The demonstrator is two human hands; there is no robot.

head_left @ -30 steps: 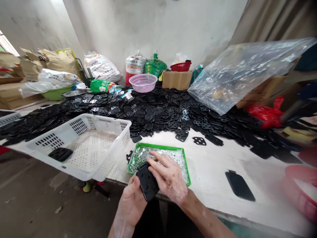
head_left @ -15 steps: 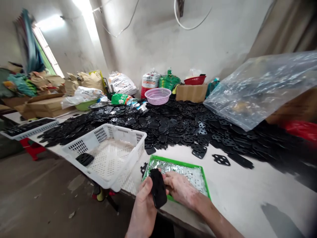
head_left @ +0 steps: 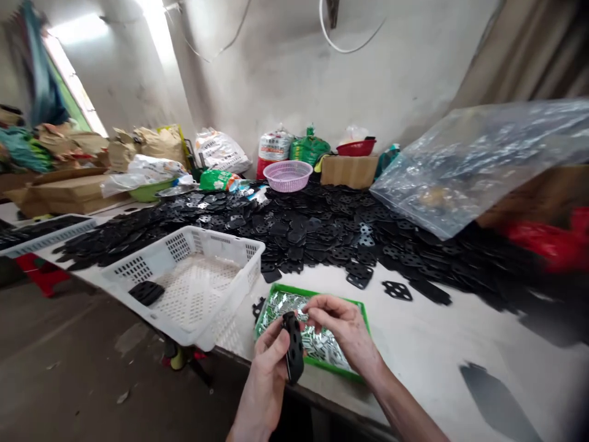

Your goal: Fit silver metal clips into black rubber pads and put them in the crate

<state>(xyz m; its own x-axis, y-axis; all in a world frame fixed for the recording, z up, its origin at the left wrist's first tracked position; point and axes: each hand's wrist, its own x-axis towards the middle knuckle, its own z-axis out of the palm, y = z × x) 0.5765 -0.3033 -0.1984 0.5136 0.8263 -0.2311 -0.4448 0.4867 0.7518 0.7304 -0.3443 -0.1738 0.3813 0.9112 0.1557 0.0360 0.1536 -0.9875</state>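
Near the table's front edge, my left hand (head_left: 269, 368) is closed around a black plate with holes (head_left: 294, 348), held upright and turned nearly edge-on. My right hand (head_left: 338, 325) is just to the right of the plate's top end, thumb and forefinger pinched together. Whatever sits in that pinch is too small to make out. Below both hands lies a green-rimmed tray (head_left: 322, 363) full of small shiny metal pieces (head_left: 329, 347). Part of the tray is hidden by my hands.
A white perforated crate (head_left: 232, 301) on the left contains a few black plates (head_left: 146, 293). A large heap of black plates (head_left: 313, 227) spreads across the back of the table. Beyond it are a pink basket (head_left: 288, 178) and a clear plastic sheet (head_left: 442, 178).
The black plate has turned from its broad face to nearly edge-on, showing holes. My right hand has lifted slightly, its fingers now apart from the plate. The whole view has shifted a little.
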